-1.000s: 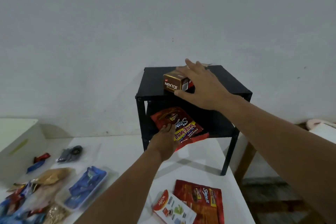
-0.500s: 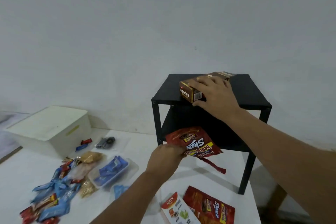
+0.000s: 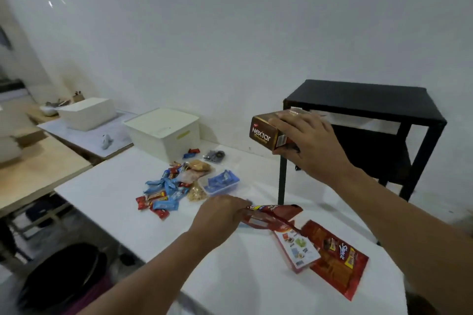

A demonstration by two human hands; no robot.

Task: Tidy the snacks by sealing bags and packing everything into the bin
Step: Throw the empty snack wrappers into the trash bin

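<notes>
Head view: the right hand [image 3: 311,146] is raised in front of the black shelf [image 3: 363,100], fingers curled over the top of a brown biscuit box [image 3: 270,132] that it holds clear of the worktop [image 3: 230,276], the box's long axis running away from the person toward the shelf. Lower down, the left hand [image 3: 220,215] pinches the near end of a red snack bag [image 3: 271,213], which stretches rightward from the fingers and hangs just above a white-backed packet [image 3: 297,250] and a second red bag [image 3: 337,261] lying flat. The white bin [image 3: 166,133] stands at the far left of the worktop with its lid seemingly on, well apart from both hands and off to their left; the pile of small wrapped sweets [image 3: 163,192] and a clear tub [image 3: 222,183] lie between it and the left hand. I'd judge the left hand the nearer of the two to the bin, so its bag has the shorter way to go, though the lid would need lifting first. Whether that bag's mouth is sealed cannot be told from here.
</notes>
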